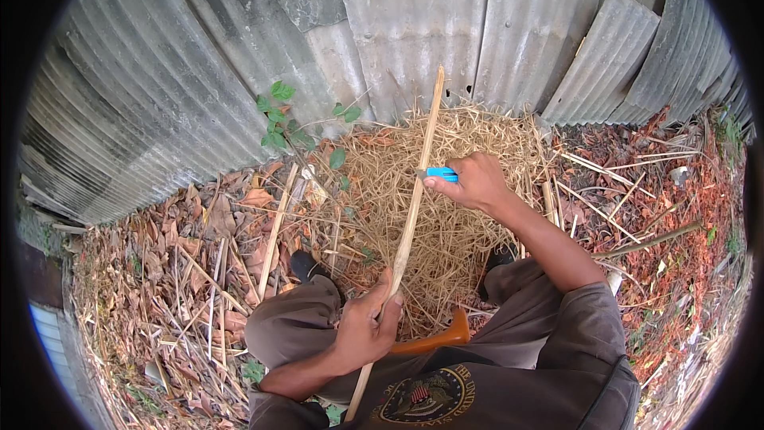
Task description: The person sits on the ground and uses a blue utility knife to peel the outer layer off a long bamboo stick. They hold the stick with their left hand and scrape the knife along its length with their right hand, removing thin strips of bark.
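Observation:
A long pale stick of split wood or bamboo [421, 183] slants up and away from my lap toward the metal wall. My left hand [370, 321] is wrapped round its lower part, and the lower end runs down past my shirt. In my right hand [477, 181] is a blue-handled utility knife [442, 174], held in a closed grip. Its short blade meets the stick around the upper middle, across the stick's length. Between my legs lies a smooth orange-brown curved piece [439, 336], partly hidden; I cannot tell what it belongs to.
A heap of straw-like shavings [461, 139] covers the ground before me. Corrugated metal sheets [422, 32] form a wall behind it. Dry leaves [183, 247] and loose sticks [278, 231] are strewn to the left; thin canes [609, 175] lie right. A green-leaved plant [276, 115] grows by the wall.

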The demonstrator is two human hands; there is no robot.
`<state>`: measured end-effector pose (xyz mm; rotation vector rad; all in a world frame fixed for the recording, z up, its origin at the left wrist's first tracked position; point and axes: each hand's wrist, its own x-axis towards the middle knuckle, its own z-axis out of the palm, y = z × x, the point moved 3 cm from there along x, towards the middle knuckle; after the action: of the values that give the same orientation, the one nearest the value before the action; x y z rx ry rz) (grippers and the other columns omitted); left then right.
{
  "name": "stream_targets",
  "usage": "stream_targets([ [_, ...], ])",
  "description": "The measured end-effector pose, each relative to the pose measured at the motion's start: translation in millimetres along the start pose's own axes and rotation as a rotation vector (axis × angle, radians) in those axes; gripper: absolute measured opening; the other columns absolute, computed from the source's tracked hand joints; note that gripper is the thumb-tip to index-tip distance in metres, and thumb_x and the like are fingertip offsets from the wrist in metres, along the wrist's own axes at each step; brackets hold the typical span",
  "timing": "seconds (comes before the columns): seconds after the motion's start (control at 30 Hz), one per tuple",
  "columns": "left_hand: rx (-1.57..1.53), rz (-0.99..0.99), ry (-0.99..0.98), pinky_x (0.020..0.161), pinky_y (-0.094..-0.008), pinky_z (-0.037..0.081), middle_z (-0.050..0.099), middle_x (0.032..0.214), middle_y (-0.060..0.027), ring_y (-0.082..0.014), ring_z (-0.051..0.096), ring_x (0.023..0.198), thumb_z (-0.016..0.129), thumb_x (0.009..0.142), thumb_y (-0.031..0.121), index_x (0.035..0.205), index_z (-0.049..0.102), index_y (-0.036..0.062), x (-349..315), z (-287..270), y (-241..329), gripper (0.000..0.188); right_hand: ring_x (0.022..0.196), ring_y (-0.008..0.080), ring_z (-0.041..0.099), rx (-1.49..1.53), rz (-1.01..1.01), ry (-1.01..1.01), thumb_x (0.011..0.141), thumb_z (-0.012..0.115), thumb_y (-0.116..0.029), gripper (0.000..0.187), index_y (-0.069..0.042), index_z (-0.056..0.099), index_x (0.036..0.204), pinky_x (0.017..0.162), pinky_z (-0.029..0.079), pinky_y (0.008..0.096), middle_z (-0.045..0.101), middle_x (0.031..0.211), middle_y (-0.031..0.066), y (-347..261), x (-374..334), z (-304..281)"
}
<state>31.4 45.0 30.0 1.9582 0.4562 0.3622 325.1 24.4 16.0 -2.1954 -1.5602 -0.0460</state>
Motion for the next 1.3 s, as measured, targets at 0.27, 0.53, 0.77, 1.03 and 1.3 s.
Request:
stream_targets([
  [0.27, 0.035, 0.026, 0.092, 0.051, -0.0255, 0.045, 0.062, 0.074, -0.0170, -0.0084, 0.053, 0.057, 0.057, 0.090, 0.001, 0.131, 0.047, -0.0106, -10.6, -1.7, -3.0, 0.043, 0.039, 0.0268, 0.055, 0.032, -0.170, -0.034, 0.078, 0.046, -0.081, 0.077, -0.009, 0.062, 0.055, 0.040, 0.042, 0.0393, 0.050, 0.042, 0.0081, -42.1, -30.5, 0.1],
  [0.53, 0.053, 0.004, -0.013, 0.056, -0.0242, 0.046, 0.060, 0.072, -0.0119, -0.0064, 0.052, 0.062, 0.056, 0.091, 0.002, 0.132, 0.047, -0.0093, -17.6, 8.5, 9.4, 0.043, 0.046, 0.0281, 0.058, -0.033, 0.257, 0.013, 0.079, 0.039, -0.083, 0.083, -0.007, 0.065, 0.058, 0.046, 0.045, 0.0422, 0.053, 0.046, 0.0100, 50.5, 11.9, -7.6],
  [0.77, -0.030, 0.047, -0.151, 0.046, -0.0286, 0.044, 0.054, 0.060, -0.0141, -0.0129, 0.054, 0.047, 0.060, 0.089, 0.005, 0.137, 0.044, -0.0036, -25.9, 19.7, 14.4, 0.052, 0.074, 0.0383, 0.066, 0.016, 0.770, 0.140, 0.082, 0.035, -0.081, 0.089, 0.001, 0.066, 0.067, 0.071, 0.050, 0.0485, 0.064, 0.067, 0.0227, 171.0, 15.5, -37.4],
  [1.03, 0.004, -0.054, 0.055, 0.051, -0.0295, 0.047, 0.063, 0.072, -0.0204, -0.0138, 0.061, 0.054, 0.059, 0.088, 0.002, 0.132, 0.049, -0.0055, -5.1, 5.6, -14.3, 0.046, 0.051, 0.0320, 0.058, 0.107, 0.457, 0.112, 0.083, 0.043, -0.077, 0.082, -0.002, 0.064, 0.060, 0.054, 0.046, 0.0452, 0.055, 0.050, 0.0168, 85.2, 2.7, -39.8],
  [1.3, 0.017, -0.029, 0.118, 0.055, -0.0258, 0.048, 0.065, 0.079, -0.0202, -0.0086, 0.058, 0.060, 0.059, 0.089, 0.001, 0.129, 0.050, -0.0080, -0.6, 2.7, -4.5, 0.043, 0.041, 0.0296, 0.055, 0.064, -0.127, -0.202, 0.075, 0.055, -0.077, 0.069, -0.010, 0.061, 0.056, 0.043, 0.041, 0.0412, 0.054, 0.046, 0.0093, -41.2, -29.6, -10.5],
])
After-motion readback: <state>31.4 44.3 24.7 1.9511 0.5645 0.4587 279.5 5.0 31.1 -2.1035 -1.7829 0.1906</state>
